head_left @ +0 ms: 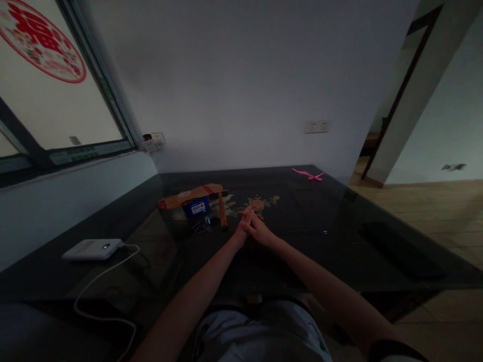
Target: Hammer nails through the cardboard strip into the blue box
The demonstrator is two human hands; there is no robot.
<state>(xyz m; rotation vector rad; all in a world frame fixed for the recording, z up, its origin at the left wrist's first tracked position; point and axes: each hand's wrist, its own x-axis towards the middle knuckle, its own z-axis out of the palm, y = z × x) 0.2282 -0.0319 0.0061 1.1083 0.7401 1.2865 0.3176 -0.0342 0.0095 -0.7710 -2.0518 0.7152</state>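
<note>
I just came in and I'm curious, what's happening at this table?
A person has their left hand and right hand together, fingers touching, at the dark table. Neither appears to hold anything. A blue box and an orange-brown stick-like thing are nearby, toward the left. Farther left lies a white device with a cable; a pink strip lies near the far edge.

A black tabletop (302,226) bearing orange-pink flowers (257,204) and green leaves (269,203) sets off a blue box (196,207), an orange-brown stick (222,212), a white device (88,249) and a bright pink ribbon (314,177).
</note>
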